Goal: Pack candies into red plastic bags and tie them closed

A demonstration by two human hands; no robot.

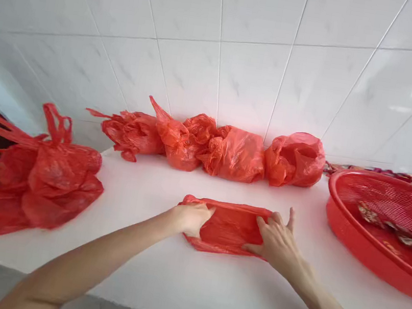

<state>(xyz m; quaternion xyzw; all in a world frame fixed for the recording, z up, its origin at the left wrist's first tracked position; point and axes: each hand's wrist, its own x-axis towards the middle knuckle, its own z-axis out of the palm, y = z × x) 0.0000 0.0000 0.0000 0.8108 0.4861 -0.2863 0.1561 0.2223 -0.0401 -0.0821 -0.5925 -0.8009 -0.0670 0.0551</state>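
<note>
A red plastic bag (234,227) lies in front of me on the white table, its mouth spread wide and facing up. My left hand (195,219) grips the bag's left side, with the thumb and fingertips reaching inside the rim. On the opposite side, my right hand (274,237) holds the rim, thumb and forefinger inside the mouth and the little finger sticking up. Between the hands only red plastic shows inside the bag. Parts of the rim are hidden under my fingers.
Several filled red bags, among them a knotted one (186,144), stand along the tiled wall (251,84). More red bags with loop handles (58,184) sit at the left edge of the table (126,272). A red plastic basket (355,244) holding small patterned pieces (406,238) stands at right.
</note>
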